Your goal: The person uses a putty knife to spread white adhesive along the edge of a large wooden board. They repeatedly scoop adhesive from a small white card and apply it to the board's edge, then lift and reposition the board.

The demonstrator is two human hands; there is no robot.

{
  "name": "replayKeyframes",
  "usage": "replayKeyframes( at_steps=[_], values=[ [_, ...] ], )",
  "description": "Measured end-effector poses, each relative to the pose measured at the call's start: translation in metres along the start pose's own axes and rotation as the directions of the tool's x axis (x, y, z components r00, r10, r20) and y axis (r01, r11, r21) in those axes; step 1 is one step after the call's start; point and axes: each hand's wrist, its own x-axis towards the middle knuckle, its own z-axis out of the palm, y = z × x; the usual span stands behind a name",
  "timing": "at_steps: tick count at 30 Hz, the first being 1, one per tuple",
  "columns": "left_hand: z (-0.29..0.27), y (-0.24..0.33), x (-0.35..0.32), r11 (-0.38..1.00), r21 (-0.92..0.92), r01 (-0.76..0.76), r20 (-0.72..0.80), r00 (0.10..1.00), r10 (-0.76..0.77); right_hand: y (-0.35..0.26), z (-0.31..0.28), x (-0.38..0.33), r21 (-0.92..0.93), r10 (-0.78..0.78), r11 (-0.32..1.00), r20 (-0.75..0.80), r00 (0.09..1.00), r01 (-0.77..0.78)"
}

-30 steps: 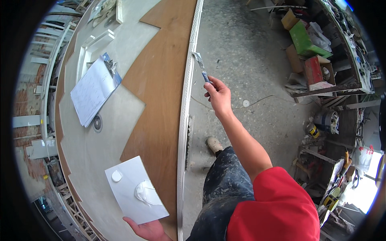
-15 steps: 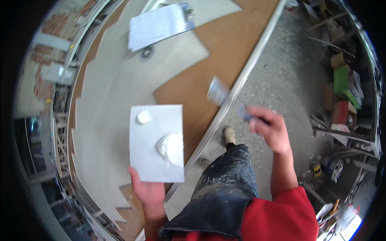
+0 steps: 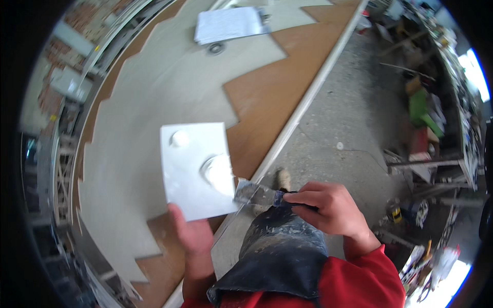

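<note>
My left hand (image 3: 191,233) grips the near edge of a flat white square board (image 3: 192,177) from below. Two blobs of white filler sit on it, a small one (image 3: 179,138) near its far left corner and a bigger one (image 3: 218,172) near its right edge. My right hand (image 3: 328,205) is closed on the dark handle of a putty knife (image 3: 254,194). The knife's metal blade touches the board's right edge, right beside the bigger blob. Both hands are over the edge of a large panel (image 3: 169,87), partly coated pale grey, partly bare brown.
A clipboard with white papers (image 3: 228,23) and a small round disc (image 3: 215,49) lie at the panel's far end. A pale metal strip (image 3: 308,97) runs along the panel's edge. Concrete floor (image 3: 349,118) spreads to the right, with cluttered shelves and boxes (image 3: 426,113) beyond. My shoe (image 3: 282,179) shows below the knife.
My right hand swung the putty knife from far along the panel's edge back to the board. My left hand raised the board toward the middle of view.
</note>
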Motion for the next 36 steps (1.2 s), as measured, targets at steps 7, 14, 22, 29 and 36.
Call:
replayKeyframes(
  at_steps=[7, 14, 22, 29, 36],
  values=[
    [0.005, 0.012, 0.009, 0.995, -0.055, 0.08, 0.039, 0.996, -0.078, 0.118, -0.035, 0.005, 0.76, 0.616, 0.612, -0.285, 0.735, -0.219],
    [0.034, 0.001, 0.014, 0.986, 0.04, 0.163, -0.01, 0.987, -0.162, 0.231, -0.039, 0.06, 0.923, 0.751, 0.352, -0.376, 0.543, 0.152],
    [0.056, -0.015, 0.024, 0.983, 0.089, 0.162, -0.006, 0.987, -0.162, 0.284, -0.033, 0.105, 0.907, 0.804, 0.407, -0.413, 0.428, 0.11],
    [0.064, -0.027, 0.024, 0.986, 0.053, 0.159, -0.065, 0.986, -0.156, 0.292, -0.014, 0.107, 0.86, 0.806, 0.509, -0.47, 0.361, -0.017],
    [0.055, -0.023, 0.015, 0.986, 0.004, 0.168, -0.07, 0.983, -0.167, 0.292, 0.009, 0.088, 0.854, 0.819, 0.517, -0.477, 0.319, -0.05]
  ],
)
